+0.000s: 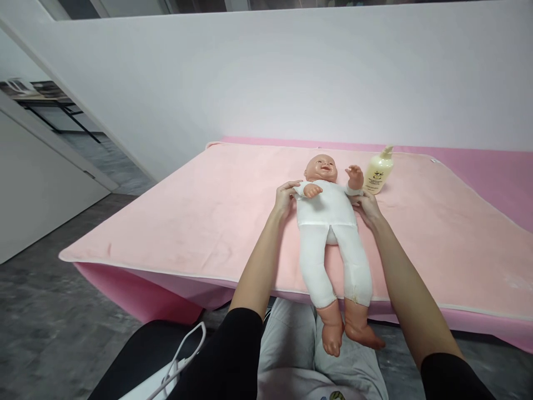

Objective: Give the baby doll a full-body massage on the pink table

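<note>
On pink cloth point(200, 211), both hands' fingers point(290, 185) point(362, 200) clasp a doll point(327, 204) beside an illegibly labelled bottle point(378, 169).

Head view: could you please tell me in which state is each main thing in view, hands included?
Pale pink fabric blanket: spread out, mostly flat.
Bald doll with white cloth body: lying face up, feet past the blanket's edge.
Pale yellow plastic pump bottle: standing, pump head on.
Left hand: fingers against the doll's arm, grip unclear.
Right hand: fingers against the other arm, grip unclear.
Thin white cable: looped.
</note>
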Action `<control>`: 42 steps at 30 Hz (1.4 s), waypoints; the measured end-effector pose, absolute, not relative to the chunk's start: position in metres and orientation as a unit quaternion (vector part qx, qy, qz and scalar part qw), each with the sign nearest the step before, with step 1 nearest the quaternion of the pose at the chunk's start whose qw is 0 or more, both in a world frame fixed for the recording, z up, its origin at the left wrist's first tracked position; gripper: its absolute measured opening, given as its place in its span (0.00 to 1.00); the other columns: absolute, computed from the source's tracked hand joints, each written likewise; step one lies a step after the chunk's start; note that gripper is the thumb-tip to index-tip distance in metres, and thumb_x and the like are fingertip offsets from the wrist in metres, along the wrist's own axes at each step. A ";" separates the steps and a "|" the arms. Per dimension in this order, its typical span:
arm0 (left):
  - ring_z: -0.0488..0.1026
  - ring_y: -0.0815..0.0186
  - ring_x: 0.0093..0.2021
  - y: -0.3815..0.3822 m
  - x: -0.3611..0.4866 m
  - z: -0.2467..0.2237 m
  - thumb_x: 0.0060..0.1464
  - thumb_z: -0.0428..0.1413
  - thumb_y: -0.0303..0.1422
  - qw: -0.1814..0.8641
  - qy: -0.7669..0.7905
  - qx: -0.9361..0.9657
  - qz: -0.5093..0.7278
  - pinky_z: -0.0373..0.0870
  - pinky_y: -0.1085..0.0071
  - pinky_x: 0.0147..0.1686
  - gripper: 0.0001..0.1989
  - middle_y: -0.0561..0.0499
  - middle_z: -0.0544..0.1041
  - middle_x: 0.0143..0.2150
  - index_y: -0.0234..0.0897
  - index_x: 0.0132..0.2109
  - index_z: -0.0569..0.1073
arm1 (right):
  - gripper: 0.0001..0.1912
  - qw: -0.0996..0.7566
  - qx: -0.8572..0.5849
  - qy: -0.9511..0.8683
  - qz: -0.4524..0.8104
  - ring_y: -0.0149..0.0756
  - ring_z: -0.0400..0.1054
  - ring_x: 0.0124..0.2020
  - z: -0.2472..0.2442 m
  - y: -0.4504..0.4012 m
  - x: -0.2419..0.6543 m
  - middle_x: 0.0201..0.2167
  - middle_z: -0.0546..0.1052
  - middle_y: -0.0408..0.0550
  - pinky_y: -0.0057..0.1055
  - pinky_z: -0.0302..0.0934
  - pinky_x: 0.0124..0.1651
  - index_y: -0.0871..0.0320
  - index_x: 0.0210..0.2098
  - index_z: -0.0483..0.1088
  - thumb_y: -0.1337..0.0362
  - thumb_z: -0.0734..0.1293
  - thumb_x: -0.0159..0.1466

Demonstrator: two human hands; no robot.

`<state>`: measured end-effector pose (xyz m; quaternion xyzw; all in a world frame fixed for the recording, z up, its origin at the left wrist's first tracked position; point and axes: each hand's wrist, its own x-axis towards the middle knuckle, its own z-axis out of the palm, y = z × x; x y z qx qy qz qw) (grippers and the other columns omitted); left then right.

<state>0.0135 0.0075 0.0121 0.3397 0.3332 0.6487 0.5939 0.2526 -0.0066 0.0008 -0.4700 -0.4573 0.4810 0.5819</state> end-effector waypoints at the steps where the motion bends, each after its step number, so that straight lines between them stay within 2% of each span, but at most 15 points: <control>1: 0.71 0.69 0.31 0.008 0.014 0.010 0.28 0.50 0.19 0.591 0.330 0.341 0.653 0.64 0.74 0.30 0.11 0.51 0.77 0.38 0.34 0.24 0.71 | 0.15 0.580 -0.476 -0.445 0.489 0.33 0.68 0.32 0.002 -0.007 0.252 0.30 0.73 0.42 0.30 0.65 0.34 0.56 0.30 0.69 0.61 0.70 0.42; 5: 0.71 0.70 0.30 0.013 0.015 0.004 0.29 0.51 0.20 0.586 0.327 0.333 0.662 0.62 0.75 0.29 0.12 0.52 0.77 0.36 0.34 0.27 0.72 | 0.19 0.586 -0.513 -0.458 0.429 0.33 0.66 0.32 0.000 -0.004 0.249 0.31 0.73 0.43 0.31 0.63 0.34 0.56 0.33 0.69 0.54 0.69 0.44; 10: 0.63 0.76 0.21 0.019 0.015 0.001 0.32 0.52 0.21 0.567 0.339 0.311 0.683 0.57 0.78 0.23 0.17 0.57 0.70 0.24 0.36 0.35 0.73 | 0.20 0.574 -0.547 -0.528 0.303 0.34 0.63 0.32 -0.009 0.003 0.249 0.27 0.70 0.43 0.32 0.59 0.36 0.58 0.29 0.67 0.48 0.66 0.48; 13: 0.66 0.75 0.23 0.019 0.016 0.001 0.35 0.54 0.22 0.553 0.335 0.324 0.691 0.59 0.77 0.24 0.16 0.56 0.72 0.27 0.37 0.37 0.74 | 0.19 0.548 -0.558 -0.562 0.269 0.36 0.62 0.31 -0.011 0.005 0.250 0.27 0.70 0.44 0.35 0.59 0.38 0.58 0.29 0.67 0.48 0.64 0.50; 16: 0.70 0.71 0.28 0.017 0.018 0.001 0.40 0.59 0.29 0.529 0.344 0.372 0.680 0.64 0.75 0.29 0.15 0.53 0.76 0.32 0.36 0.39 0.76 | 0.17 0.519 -0.556 -0.603 0.241 0.39 0.64 0.35 -0.010 0.001 0.249 0.32 0.73 0.47 0.36 0.59 0.42 0.58 0.35 0.68 0.51 0.62 0.54; 20: 0.72 0.65 0.36 0.015 0.019 -0.002 0.43 0.61 0.35 0.469 0.367 0.453 0.663 0.65 0.74 0.35 0.19 0.51 0.79 0.40 0.35 0.45 0.76 | 0.16 0.470 -0.583 -0.627 0.214 0.43 0.65 0.40 -0.008 -0.004 0.248 0.38 0.74 0.49 0.39 0.59 0.46 0.55 0.40 0.68 0.53 0.59 0.59; 23: 0.71 0.66 0.37 0.017 0.018 -0.005 0.46 0.59 0.36 0.412 0.412 0.486 0.651 0.64 0.75 0.36 0.16 0.50 0.79 0.40 0.35 0.43 0.77 | 0.17 0.447 -0.609 -0.618 0.218 0.46 0.65 0.43 -0.007 -0.004 0.247 0.40 0.74 0.49 0.41 0.58 0.49 0.53 0.42 0.67 0.51 0.59 0.60; 26: 0.67 0.69 0.30 0.018 0.016 -0.006 0.49 0.56 0.35 0.378 0.495 0.494 0.607 0.60 0.75 0.31 0.10 0.53 0.75 0.28 0.33 0.32 0.77 | 0.20 0.436 -0.627 -0.599 0.242 0.50 0.65 0.46 -0.007 -0.002 0.248 0.43 0.74 0.52 0.44 0.56 0.52 0.53 0.44 0.68 0.48 0.60 0.59; 29: 0.61 0.70 0.25 0.016 0.015 -0.004 0.50 0.54 0.35 0.369 0.549 0.512 0.548 0.56 0.74 0.28 0.11 0.55 0.67 0.20 0.33 0.25 0.73 | 0.24 0.411 -0.646 -0.585 0.267 0.53 0.65 0.47 -0.006 0.000 0.249 0.44 0.74 0.54 0.48 0.55 0.52 0.54 0.47 0.68 0.47 0.61 0.58; 36: 0.57 0.72 0.23 0.011 0.016 0.003 0.49 0.53 0.35 0.382 0.569 0.518 0.511 0.51 0.73 0.26 0.14 0.56 0.62 0.18 0.35 0.19 0.66 | 0.23 0.351 -0.680 -0.586 0.266 0.56 0.66 0.46 -0.001 0.001 0.250 0.45 0.74 0.57 0.51 0.56 0.50 0.56 0.46 0.70 0.49 0.59 0.59; 42: 0.61 0.71 0.23 0.014 0.012 0.001 0.44 0.58 0.36 0.461 0.537 0.474 0.524 0.55 0.73 0.26 0.10 0.55 0.68 0.19 0.34 0.23 0.70 | 0.19 0.396 -0.670 -0.573 0.258 0.51 0.67 0.40 -0.004 -0.001 0.256 0.34 0.75 0.53 0.45 0.57 0.48 0.55 0.34 0.71 0.47 0.62 0.56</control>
